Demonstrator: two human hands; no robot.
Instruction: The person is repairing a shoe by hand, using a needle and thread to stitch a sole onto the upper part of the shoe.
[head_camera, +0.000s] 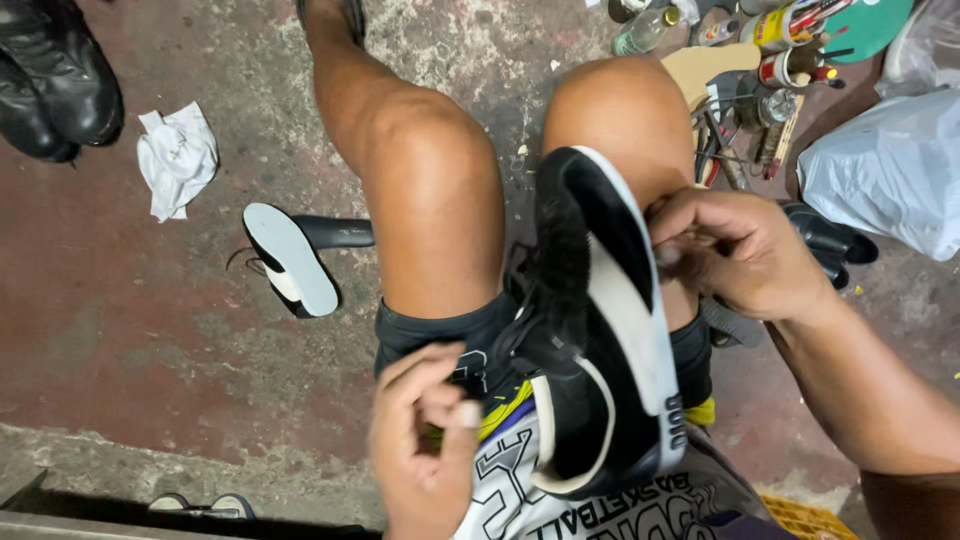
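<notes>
Black sneaker (600, 330) propped between knees; right hand (740, 255) pinches its sole edge, left hand (425, 450) curled, apparently empty. Risk: shoe slipping floorward.

Black sneaker (590, 330) with white sole edge, lying on its side across the lap between bare knees. Right hand (735, 250) gripping sole edge near toe; left hand (425, 440) pinched shut beside heel, not touching. Second sneaker (290, 258), crumpled white rag (177, 158), glue tubes (790, 45) on concrete floor (120, 340).
</notes>
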